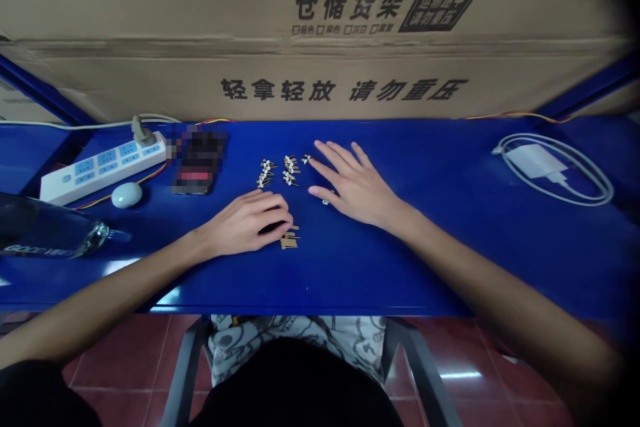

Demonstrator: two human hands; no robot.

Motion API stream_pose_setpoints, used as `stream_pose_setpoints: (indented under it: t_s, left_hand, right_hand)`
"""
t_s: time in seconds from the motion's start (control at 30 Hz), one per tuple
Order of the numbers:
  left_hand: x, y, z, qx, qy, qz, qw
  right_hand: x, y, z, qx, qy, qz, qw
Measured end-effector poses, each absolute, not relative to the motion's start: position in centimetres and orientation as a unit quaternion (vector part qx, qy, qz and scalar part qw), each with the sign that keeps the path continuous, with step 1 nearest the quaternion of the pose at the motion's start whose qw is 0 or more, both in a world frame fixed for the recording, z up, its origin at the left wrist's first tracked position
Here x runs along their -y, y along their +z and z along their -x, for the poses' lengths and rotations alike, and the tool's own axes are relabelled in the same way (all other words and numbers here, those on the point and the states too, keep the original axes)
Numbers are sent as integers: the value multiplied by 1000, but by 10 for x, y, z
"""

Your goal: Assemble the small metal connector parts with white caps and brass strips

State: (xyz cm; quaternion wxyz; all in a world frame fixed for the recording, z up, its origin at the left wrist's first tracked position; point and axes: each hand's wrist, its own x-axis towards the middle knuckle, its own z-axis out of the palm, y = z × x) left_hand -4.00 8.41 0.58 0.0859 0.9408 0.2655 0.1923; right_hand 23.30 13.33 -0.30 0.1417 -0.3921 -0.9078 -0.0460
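Observation:
My left hand [253,220] rests low over the blue table, fingers bent, with thumb and index tips drawn together beside a small pile of flat brass-coloured pieces [289,241]. Whatever is between those tips is too small to make out. My right hand [357,185] lies with its fingers stretched out and apart. Its index fingertip is at a small white-and-brass piece [306,159]. Under the right thumb are some small white pieces [326,201], partly hidden. Two clusters of white pieces with brass-coloured pins, a left one [265,173] and a right one [291,170], lie beyond my hands.
A power strip [105,167], a pale rounded object [127,195], a blurred-out dark item [197,163] and a clear bottle [50,227] are on the left. At the right lies a white charger [536,163] with coiled cable. A large cardboard box [270,47] stands behind.

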Motion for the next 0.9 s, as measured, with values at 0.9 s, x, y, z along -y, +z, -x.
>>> stream_pose_setpoints:
  t_s: [0.9]
  left_hand:
    - [-89,-1,40,-317,227,-920,52]
  right_hand:
    - [-99,2,-216,946,20,228,230]
